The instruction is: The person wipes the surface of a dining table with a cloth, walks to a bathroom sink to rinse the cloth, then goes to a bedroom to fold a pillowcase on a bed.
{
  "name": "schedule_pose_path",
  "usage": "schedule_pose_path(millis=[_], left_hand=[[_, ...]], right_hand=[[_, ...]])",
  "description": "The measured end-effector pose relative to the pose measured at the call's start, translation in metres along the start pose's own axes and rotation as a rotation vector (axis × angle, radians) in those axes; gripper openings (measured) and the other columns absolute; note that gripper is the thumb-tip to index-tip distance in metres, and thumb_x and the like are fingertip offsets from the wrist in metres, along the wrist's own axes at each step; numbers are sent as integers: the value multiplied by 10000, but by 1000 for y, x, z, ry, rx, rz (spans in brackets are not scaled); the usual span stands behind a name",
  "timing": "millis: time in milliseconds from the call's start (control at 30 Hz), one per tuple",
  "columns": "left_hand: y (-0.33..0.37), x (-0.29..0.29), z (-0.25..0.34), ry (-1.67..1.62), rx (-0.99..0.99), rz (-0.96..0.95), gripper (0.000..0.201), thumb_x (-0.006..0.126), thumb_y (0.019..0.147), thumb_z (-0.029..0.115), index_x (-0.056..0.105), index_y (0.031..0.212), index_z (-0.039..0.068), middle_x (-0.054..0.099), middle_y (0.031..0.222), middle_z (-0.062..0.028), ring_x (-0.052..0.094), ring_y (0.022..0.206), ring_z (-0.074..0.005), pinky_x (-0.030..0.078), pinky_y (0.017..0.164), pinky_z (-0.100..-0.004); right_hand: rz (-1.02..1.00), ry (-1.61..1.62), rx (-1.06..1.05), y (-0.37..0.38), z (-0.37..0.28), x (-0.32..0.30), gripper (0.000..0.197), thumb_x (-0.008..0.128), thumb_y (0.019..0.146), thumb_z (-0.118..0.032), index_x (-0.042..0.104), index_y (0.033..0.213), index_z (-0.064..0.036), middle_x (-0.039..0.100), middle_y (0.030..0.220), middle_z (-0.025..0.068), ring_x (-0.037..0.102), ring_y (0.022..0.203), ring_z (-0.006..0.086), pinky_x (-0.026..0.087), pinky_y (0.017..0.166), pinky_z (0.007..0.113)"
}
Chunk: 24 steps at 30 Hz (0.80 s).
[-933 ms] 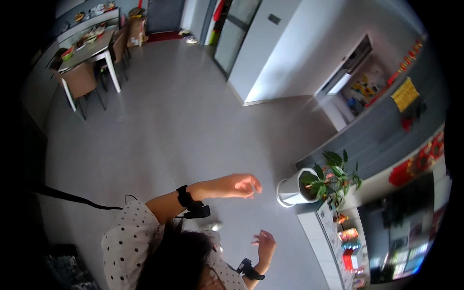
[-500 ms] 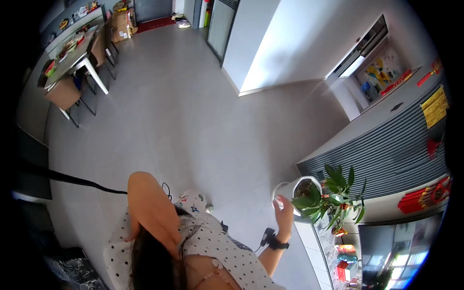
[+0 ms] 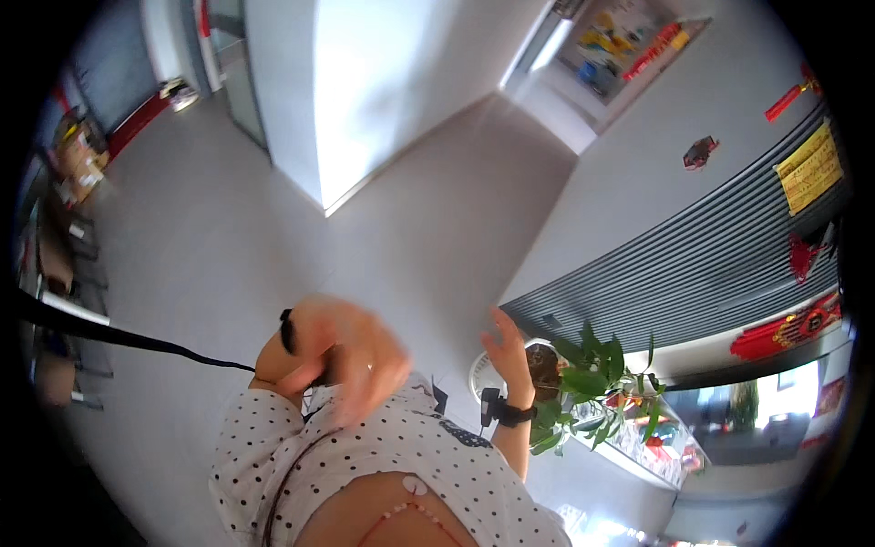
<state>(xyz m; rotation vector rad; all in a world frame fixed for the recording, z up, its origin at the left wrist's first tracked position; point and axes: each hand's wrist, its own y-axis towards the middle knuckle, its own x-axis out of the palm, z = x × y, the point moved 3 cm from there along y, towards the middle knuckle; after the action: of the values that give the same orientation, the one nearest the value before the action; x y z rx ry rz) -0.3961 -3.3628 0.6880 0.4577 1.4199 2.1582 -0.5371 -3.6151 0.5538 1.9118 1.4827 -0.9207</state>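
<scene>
My left hand [image 3: 360,360] is in front of my chest, blurred by motion, its thumb and fingers apart and nothing visible held. It wears a dark band [image 3: 288,331] at the wrist. My right hand [image 3: 509,354] is raised just left of a potted plant [image 3: 588,383] with long green leaves. Its fingers are spread and it holds nothing. A black strap with a small dark device [image 3: 497,408] sits on the right wrist. My white dotted top [image 3: 392,442] fills the lower middle.
A white wall corner [image 3: 326,205] juts out ahead. To the right runs a dark ribbed wall panel [image 3: 656,292]; a television [image 3: 752,410] stands beyond the plant. Chairs [image 3: 56,264] and cardboard boxes [image 3: 82,164] stand at the left. A black cord [image 3: 137,339] crosses from the left.
My view has swung right. My left hand has come down from beside my head to the front of my chest. The right hand stays raised beside the plant.
</scene>
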Motion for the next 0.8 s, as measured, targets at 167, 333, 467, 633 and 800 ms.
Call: schedule_pose_path(millis=[167, 333, 467, 633, 800], left_hand=[[-110, -159, -84, 415, -815, 982, 426, 558, 841, 318, 498, 1182, 70, 593, 1018, -76, 559, 885, -176, 414, 857, -321], [-220, -301, -36, 446, -1314, 1010, 442, 613, 799, 150, 472, 1213, 89, 496, 1206, -75, 510, 1046, -189, 364, 958, -368], [-265, -402, 39, 1074, -1287, 964, 340, 581, 763, 18, 562, 1091, 109, 511, 1185, -85, 563, 848, -138, 418, 839, -302], [-255, -494, 89, 711, -1207, 1136, 319, 570, 762, -23, 572, 1058, 95, 452, 1240, -101, 555, 926, -137, 464, 711, -234], [-229, -518, 64, 307, -1063, 1495, 331, 549, 766, -40, 546, 1088, 38, 472, 1231, -109, 555, 1000, -190, 433, 860, -282]], right_hand=[[94, 110, 541, 43, 44, -10, 307, 600, 760, -65, 556, 1061, -24, 643, 853, 87, 624, 832, 193, 483, 712, 278], [436, -83, 559, 139, 60, 37, 228, 602, 752, -46, 581, 974, 3, 627, 775, 137, 596, 614, 209, 466, 528, 298], [249, -138, 694, 275, 44, 77, 289, 630, 723, -69, 568, 1002, -25, 575, 1005, 179, 586, 773, 279, 474, 616, 353], [-180, 50, 643, 468, -3, 50, 255, 613, 747, -151, 586, 978, -47, 578, 1045, 173, 546, 990, 282, 452, 770, 366], [157, -247, 84, 517, -1, 25, 274, 614, 738, -127, 571, 1000, -60, 597, 983, 141, 567, 892, 297, 450, 740, 361]])
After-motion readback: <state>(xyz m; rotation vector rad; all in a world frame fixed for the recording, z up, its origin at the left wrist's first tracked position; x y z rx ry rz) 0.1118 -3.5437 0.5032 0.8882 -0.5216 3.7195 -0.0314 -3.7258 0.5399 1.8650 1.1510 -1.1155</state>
